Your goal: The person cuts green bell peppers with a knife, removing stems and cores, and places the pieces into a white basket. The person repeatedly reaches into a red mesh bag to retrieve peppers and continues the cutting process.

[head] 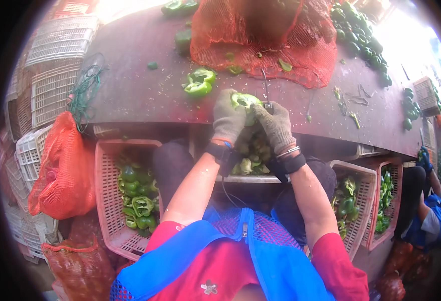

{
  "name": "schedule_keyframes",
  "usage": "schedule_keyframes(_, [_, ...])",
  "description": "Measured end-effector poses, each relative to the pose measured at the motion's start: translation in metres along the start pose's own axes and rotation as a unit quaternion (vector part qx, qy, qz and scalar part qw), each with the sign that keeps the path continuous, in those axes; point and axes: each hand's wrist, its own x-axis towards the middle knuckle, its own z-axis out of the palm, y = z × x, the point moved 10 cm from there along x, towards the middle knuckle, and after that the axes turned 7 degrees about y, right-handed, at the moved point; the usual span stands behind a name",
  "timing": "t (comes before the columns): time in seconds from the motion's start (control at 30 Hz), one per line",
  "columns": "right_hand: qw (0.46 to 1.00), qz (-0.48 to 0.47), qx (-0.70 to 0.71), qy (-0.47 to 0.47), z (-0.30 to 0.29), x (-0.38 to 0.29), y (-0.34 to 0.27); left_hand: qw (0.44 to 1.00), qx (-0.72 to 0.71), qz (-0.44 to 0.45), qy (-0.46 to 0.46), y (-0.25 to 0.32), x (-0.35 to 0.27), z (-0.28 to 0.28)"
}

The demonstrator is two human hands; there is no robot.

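Observation:
My left hand, in a grey knit glove, grips a cut green bell pepper just above the table's near edge. My right hand, gloved likewise, has its thumb and fingers on the pepper's right side. A thin curved metal piece rises by the right fingers; whether that hand holds it I cannot tell. Below both hands, a container between my knees holds pale green pepper scraps. Left of my hands, another opened green pepper lies on the table.
A red mesh sack lies on the dark table. More peppers are piled far right. Pink crates of peppers flank me, left and right. A stuffed red sack and stacked white crates stand left. Another person sits far right.

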Motion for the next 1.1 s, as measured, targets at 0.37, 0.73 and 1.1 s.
schedule_keyframes(0.37, [0.992,0.084,0.036,-0.081,0.017,-0.016,-0.009,0.988,0.032,0.150,0.027,0.020,-0.014,-0.014])
schedule_keyframes(0.73, [0.945,0.182,0.237,-0.134,0.024,-0.035,-0.003,0.987,-0.004,0.158,-0.003,0.049,-0.025,-0.022])
schedule_keyframes(1.1, [0.994,-0.045,-0.095,-0.037,-0.009,-0.015,-0.044,0.838,-0.459,-0.290,-0.057,-0.024,-0.033,0.007])
